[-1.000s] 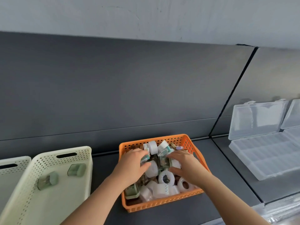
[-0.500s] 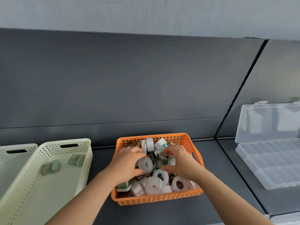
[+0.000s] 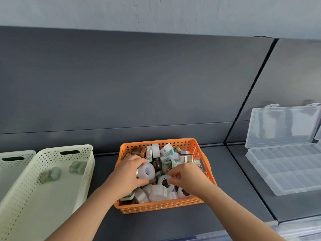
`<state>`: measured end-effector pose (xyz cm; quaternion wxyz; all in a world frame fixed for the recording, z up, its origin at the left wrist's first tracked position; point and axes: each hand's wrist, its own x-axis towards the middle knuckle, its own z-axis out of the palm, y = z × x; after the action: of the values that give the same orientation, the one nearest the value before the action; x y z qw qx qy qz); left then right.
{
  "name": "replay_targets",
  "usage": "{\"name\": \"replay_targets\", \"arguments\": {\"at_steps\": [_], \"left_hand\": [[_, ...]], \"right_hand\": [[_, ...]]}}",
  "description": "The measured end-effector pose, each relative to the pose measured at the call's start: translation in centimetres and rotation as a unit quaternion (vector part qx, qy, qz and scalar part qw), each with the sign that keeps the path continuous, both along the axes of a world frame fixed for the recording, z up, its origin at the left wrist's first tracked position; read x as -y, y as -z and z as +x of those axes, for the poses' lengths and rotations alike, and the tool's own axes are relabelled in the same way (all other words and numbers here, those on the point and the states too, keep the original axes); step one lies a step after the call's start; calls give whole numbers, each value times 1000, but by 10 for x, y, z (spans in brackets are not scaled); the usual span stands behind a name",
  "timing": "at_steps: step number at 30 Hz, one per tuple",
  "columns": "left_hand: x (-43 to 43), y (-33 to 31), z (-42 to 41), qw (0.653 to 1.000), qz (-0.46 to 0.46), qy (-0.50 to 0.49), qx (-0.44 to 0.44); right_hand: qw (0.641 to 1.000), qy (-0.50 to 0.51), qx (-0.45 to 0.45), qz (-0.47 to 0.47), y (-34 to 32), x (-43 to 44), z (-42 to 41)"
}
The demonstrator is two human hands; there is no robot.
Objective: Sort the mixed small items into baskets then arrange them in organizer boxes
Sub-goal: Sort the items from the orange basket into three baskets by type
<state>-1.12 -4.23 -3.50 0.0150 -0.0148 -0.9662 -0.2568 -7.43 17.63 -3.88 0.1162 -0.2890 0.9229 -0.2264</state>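
An orange perforated basket [image 3: 157, 206] sits in the middle of the dark shelf, full of white tape rolls, small boxes and jars. My left hand [image 3: 127, 176] is inside it, shut on a white tape roll [image 3: 146, 171] lifted above the pile. My right hand [image 3: 188, 177] reaches in from the right, its fingertips pinching the rim of a dotted white tape roll [image 3: 165, 181] that lies among the others. A cream perforated basket [image 3: 81, 171] to the left holds two pale green items [image 3: 50, 174], [image 3: 77, 166].
A second cream basket [image 3: 10, 159] shows at the far left edge. An open clear organizer box [image 3: 284, 171] with several compartments lies on the shelf at the right, its lid leaning on the grey back panel. A dark seam divides the two shelf sections.
My left hand has lifted a white tape roll up out of the pile. My right hand moved down toward the dotted roll in the basket's middle. The view shifted slightly.
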Motion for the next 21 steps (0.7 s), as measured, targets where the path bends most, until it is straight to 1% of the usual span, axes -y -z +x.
{"name": "replay_targets", "arguments": {"at_steps": [4,7,10,12,14,16,19,21], "left_hand": [[5,-6,19,998,45,-42,-25],[12,-14,37,990,100,-80,-55],[27,-21,58,977,149,-131,-80],[44,-25,75,966,173,-169,-96],[68,-28,93,951,198,-206,-118],[99,-29,113,940,203,-245,-122],[159,-25,145,928,181,-302,-120],[201,-21,167,924,159,-332,-100]], "right_hand": [[999,28,0,-24,2,6,0],[994,51,-26,-93,-10,13,-2],[984,59,-43,-165,-35,38,-2],[977,45,-19,-208,-48,66,6],[971,22,24,-237,-51,101,16],[966,-10,59,-250,-47,139,27],[966,-45,80,-242,-38,203,45],[965,-58,90,-239,-33,248,58]]}}
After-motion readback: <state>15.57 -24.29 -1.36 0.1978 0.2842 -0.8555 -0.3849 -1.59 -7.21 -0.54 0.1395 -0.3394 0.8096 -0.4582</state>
